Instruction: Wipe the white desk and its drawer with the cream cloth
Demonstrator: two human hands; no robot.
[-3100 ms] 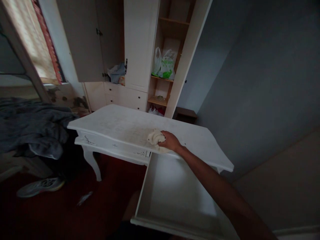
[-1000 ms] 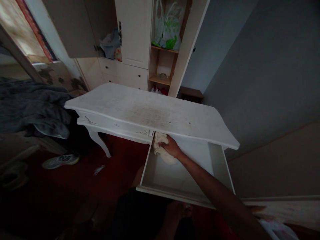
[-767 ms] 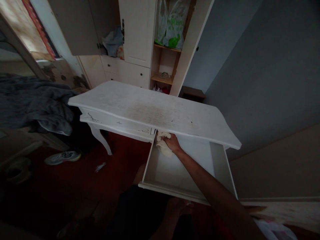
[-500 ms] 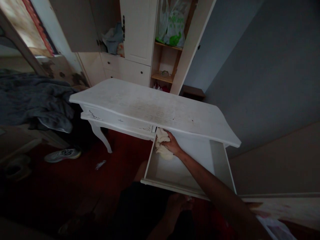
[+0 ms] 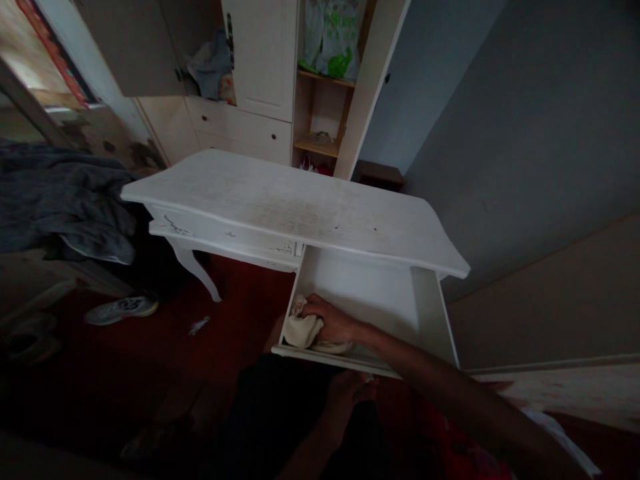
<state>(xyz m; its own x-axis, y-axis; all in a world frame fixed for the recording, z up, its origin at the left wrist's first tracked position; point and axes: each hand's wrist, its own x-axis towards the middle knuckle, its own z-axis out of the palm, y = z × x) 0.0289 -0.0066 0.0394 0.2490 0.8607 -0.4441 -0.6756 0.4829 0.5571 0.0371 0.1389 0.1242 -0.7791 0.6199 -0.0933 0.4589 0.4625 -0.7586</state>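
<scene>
My right hand (image 5: 333, 321) is closed on a cream cloth (image 5: 303, 330) and presses it against the floor of an open white drawer (image 5: 429, 323), at the drawer's front left corner. The drawer is pulled out from a white table (image 5: 280, 203) whose top is smudged with grey marks. My left hand (image 5: 353, 393) hangs low in the dark just below the drawer's front edge; its fingers look curled, and whether it holds anything is hidden by shadow.
A white wardrobe (image 5: 265, 60) with open doors, shelves and plastic bags (image 5: 327, 40) stands behind the table. Grey bedding (image 5: 60, 200) lies on the left. A sneaker (image 5: 120, 308) and a paper scrap (image 5: 199, 325) lie on the red floor. A grey wall rises on the right.
My right hand left the tabletop with the cloth, went into the drawer's far left corner, and has now slid toward me to the front left corner.
</scene>
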